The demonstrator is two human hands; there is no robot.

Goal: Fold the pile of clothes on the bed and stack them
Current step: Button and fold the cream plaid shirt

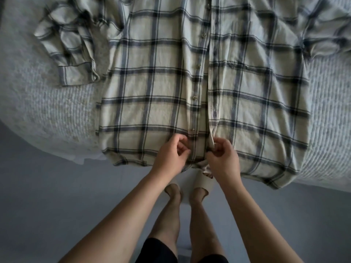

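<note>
A cream plaid shirt [152, 92] with dark checks lies spread front-up on the bed, its hem hanging over the near edge. Its button placket runs down the middle and stands slightly apart near the hem. My left hand [171, 156] pinches the button-side edge at the bottom of the placket. My right hand [224, 158] pinches the opposite edge of the placket right beside it. The left sleeve [70, 52] is bunched at the upper left, the right sleeve [322, 35] crumpled at the upper right.
The bed is covered by a pale textured blanket [38, 103] that shows on both sides of the shirt. The grey floor [57, 196] lies below the bed edge, where my legs and light slippers [199, 181] stand close to the mattress.
</note>
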